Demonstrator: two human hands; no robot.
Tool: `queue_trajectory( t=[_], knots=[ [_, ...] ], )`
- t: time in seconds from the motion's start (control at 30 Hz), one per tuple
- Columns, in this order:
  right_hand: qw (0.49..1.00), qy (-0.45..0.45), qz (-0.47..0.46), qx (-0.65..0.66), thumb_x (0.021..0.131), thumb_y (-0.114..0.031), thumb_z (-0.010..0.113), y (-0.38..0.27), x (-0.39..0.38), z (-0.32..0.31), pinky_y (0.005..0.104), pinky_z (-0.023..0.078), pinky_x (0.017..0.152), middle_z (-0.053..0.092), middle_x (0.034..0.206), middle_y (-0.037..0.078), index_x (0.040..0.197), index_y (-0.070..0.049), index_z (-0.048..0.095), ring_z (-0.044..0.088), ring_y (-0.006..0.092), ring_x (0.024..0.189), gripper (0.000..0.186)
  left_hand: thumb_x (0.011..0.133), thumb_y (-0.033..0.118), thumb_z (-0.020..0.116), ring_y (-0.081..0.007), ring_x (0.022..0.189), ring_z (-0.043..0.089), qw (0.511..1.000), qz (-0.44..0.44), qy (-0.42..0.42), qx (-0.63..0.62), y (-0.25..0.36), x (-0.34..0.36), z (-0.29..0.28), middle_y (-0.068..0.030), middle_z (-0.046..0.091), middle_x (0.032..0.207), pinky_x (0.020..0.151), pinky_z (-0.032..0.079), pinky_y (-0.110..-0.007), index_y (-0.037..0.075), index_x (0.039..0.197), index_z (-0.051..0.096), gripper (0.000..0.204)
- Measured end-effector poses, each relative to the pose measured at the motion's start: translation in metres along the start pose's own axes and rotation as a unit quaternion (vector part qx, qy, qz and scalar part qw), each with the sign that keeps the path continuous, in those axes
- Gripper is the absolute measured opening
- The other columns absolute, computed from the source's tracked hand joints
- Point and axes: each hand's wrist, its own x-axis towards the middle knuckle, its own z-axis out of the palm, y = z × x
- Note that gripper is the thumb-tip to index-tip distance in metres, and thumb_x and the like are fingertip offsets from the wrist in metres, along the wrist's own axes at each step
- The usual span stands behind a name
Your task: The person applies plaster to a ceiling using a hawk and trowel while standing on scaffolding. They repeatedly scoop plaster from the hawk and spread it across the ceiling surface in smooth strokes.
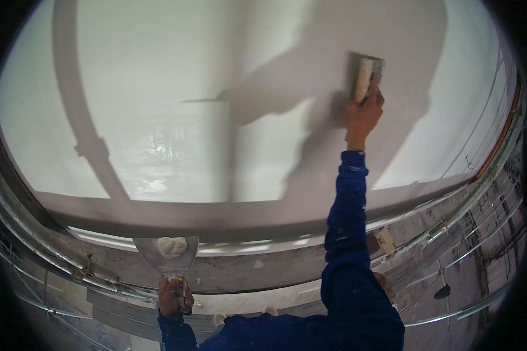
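My right arm reaches up to the white wall. In my right hand is a small rectangular trowel-like tool, one side pale cream and the other grey. It is at the wall, its shadow close beside it; whether it presses flat I cannot tell. Low on the left, my left hand closes round the handle of a wide putty knife. A lump of white putty sits on its broad metal blade, apart from the wall.
Scaffold tubes curve along the left and right, with a coupler on the right one. Planks run below me. A brush-like tool hangs at lower right. Shadows of my arm and a pole fall across the wall; wet-looking sheen shows at left.
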Motion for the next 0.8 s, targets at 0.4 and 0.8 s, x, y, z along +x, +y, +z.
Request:
queue_trajectory(
  t=[0.4, 0.8],
  knots=[
    [0.995, -0.071, -0.02, 0.067, 0.052, -0.011, 0.059, -0.245, -0.135, 0.024, 0.0454, 0.037, 0.077, 0.036, 0.113, 0.023, 0.13, -0.022, 0.031, 0.04, 0.0383, 0.095, 0.083, 0.083, 0.031, 0.05, -0.0173, 0.033, 0.045, 0.996, -0.014, 0.046, -0.075, 0.04, -0.012, -0.091, -0.008, 0.047, 0.052, 0.029, 0.039, -0.027, 0.002, 0.078, 0.041, 0.03],
    [0.492, -0.541, 0.245, 0.636, 0.058, 0.001, 0.048, -0.299, -0.254, -0.031, 0.0246, 0.042, 0.049, 0.051, 0.065, 0.002, 0.083, -0.004, 0.054, 0.051, 0.0123, 0.056, 0.026, 0.078, 0.02, 0.05, -0.0166, 0.038, 0.048, 0.996, 0.018, 0.081, 0.033, 0.081, -0.047, -0.071, -0.0081, 0.049, 0.052, 0.032, 0.038, -0.026, 0.001, 0.075, 0.048, 0.019]
  ],
)
